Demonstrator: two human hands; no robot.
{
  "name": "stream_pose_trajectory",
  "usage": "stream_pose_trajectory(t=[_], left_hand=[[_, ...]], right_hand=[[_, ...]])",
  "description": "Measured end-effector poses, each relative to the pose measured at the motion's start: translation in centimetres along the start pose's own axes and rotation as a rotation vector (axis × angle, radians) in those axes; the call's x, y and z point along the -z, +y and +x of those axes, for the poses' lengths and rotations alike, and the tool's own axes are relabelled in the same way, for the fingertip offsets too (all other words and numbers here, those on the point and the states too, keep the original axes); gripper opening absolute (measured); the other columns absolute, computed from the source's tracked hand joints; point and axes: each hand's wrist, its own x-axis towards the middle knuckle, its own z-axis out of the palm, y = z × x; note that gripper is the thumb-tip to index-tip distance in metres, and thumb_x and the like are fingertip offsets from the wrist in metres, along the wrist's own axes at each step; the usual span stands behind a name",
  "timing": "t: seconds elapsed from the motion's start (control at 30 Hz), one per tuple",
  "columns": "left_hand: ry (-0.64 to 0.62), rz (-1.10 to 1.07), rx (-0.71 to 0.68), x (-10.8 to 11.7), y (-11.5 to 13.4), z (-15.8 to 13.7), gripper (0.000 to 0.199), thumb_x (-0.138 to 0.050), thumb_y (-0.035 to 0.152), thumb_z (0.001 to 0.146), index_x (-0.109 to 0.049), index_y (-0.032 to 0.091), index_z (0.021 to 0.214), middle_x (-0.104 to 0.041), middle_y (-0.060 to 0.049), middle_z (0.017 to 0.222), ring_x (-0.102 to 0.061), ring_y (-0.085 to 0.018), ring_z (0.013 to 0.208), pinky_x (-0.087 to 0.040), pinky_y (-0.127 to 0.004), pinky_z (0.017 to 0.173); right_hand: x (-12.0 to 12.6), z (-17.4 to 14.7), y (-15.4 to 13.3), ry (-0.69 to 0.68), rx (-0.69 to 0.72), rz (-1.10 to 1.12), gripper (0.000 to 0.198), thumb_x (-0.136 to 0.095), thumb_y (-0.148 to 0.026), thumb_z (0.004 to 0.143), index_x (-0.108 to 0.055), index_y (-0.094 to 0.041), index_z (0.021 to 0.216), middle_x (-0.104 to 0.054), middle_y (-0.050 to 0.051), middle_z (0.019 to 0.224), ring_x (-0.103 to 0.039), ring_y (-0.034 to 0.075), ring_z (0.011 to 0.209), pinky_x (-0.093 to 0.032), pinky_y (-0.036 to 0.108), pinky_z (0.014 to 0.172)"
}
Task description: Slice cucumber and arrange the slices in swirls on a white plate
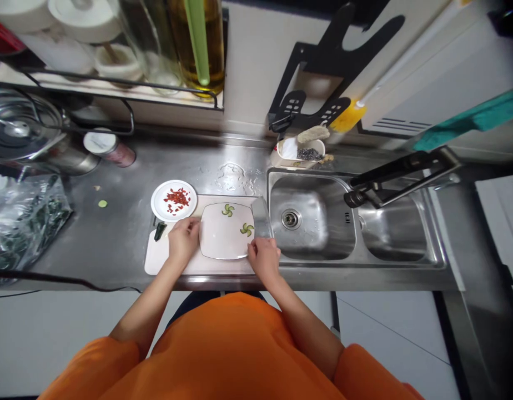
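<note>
A white squarish plate (225, 236) lies on a pale cutting board (223, 268). Two small green swirls (247, 229) that look like thin cucumber slices sit on its upper and right parts. My left hand (184, 240) is closed at the plate's left rim, thumb and forefinger together. At the lower right corner, my right hand (265, 255) has its curled fingers on the rim. A wide flat grey blade (262, 216), perhaps a cleaver, lies beside the plate, its lower end near my right hand. A dark green cucumber piece (160, 231) rests on the board's left part.
A round white plate with chopped red pieces (177, 201) stands behind my left hand. The double steel sink (323, 244) and tap (402, 172) are to the right. At left are a plastic bag of greens (31, 228), a lidded pot (69, 153) and a pink can (115, 149).
</note>
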Motion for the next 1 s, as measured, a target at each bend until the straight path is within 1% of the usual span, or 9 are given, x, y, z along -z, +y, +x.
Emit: stream_pose_trajectory(t=[0.1,0.2,0.37,0.47,0.67,0.8,1.0], left_hand=[[0.009,0.061,0.064,0.9,-2.3,-0.4,0.029,-0.051,0.033,0.079,-0.068,0.015,0.095,-0.068,-0.009,0.088,-0.06,-0.021,0.076,-0.046,-0.033,0.08],[-0.02,0.068,0.097,0.6,-3.2,-0.5,0.033,-0.051,0.034,0.079,-0.067,0.014,0.1,-0.068,-0.01,0.093,-0.061,-0.021,0.079,-0.046,-0.033,0.082],[-0.087,0.065,0.096,-0.7,-2.8,-0.2,0.031,-0.051,0.034,0.081,-0.067,0.017,0.101,-0.069,-0.01,0.1,-0.061,-0.023,0.091,-0.045,-0.033,0.086],[-0.102,0.043,0.076,-0.9,-2.5,0.1,0.029,-0.05,0.033,0.082,-0.067,0.018,0.099,-0.069,-0.01,0.099,-0.061,-0.023,0.093,-0.044,-0.033,0.087],[-0.114,0.037,0.089,-0.6,-2.3,0.4,0.023,-0.052,0.031,0.08,-0.068,0.018,0.091,-0.07,-0.007,0.09,-0.061,-0.021,0.084,-0.045,-0.031,0.08],[-0.095,0.033,0.099,-0.6,-2.2,0.5,0.018,-0.053,0.029,0.078,-0.066,0.018,0.085,-0.068,-0.006,0.083,-0.06,-0.019,0.075,-0.045,-0.03,0.075],[-0.104,-0.026,0.174,-0.4,-2.1,0.8,0.015,-0.056,0.032,0.075,-0.062,0.019,0.08,-0.067,-0.003,0.077,-0.059,-0.016,0.069,-0.045,-0.027,0.071]], right_hand=[[-0.2,-0.5,-0.6,-0.018,0.046,-0.008,0.016,-0.05,-0.029,0.088,-0.061,-0.02,0.081,-0.063,0.005,0.083,-0.045,0.022,0.092,-0.023,0.029,0.065],[-0.3,-0.6,-1.3,-0.029,0.081,-0.023,0.016,-0.05,-0.029,0.088,-0.06,-0.02,0.081,-0.063,0.005,0.083,-0.045,0.021,0.091,-0.023,0.029,0.065],[0.0,-0.6,-2.0,-0.038,0.112,-0.036,0.016,-0.049,-0.029,0.088,-0.06,-0.02,0.08,-0.064,0.005,0.085,-0.045,0.021,0.091,-0.023,0.029,0.066],[0.1,-0.8,-2.1,-0.043,0.105,-0.044,0.016,-0.049,-0.029,0.088,-0.061,-0.02,0.08,-0.063,0.004,0.085,-0.045,0.021,0.091,-0.023,0.029,0.066],[-0.2,-1.1,-1.7,-0.054,0.097,-0.031,0.018,-0.048,-0.029,0.089,-0.061,-0.02,0.082,-0.063,0.005,0.087,-0.044,0.02,0.091,-0.024,0.029,0.068],[-0.3,-1.2,-1.7,-0.048,0.093,-0.034,0.018,-0.047,-0.03,0.089,-0.061,-0.02,0.081,-0.063,0.004,0.086,-0.044,0.021,0.092,-0.023,0.029,0.067],[-0.4,-0.9,-1.7,-0.039,0.105,-0.044,0.017,-0.048,-0.029,0.089,-0.06,-0.02,0.081,-0.064,0.004,0.087,-0.044,0.021,0.093,-0.022,0.03,0.066]])
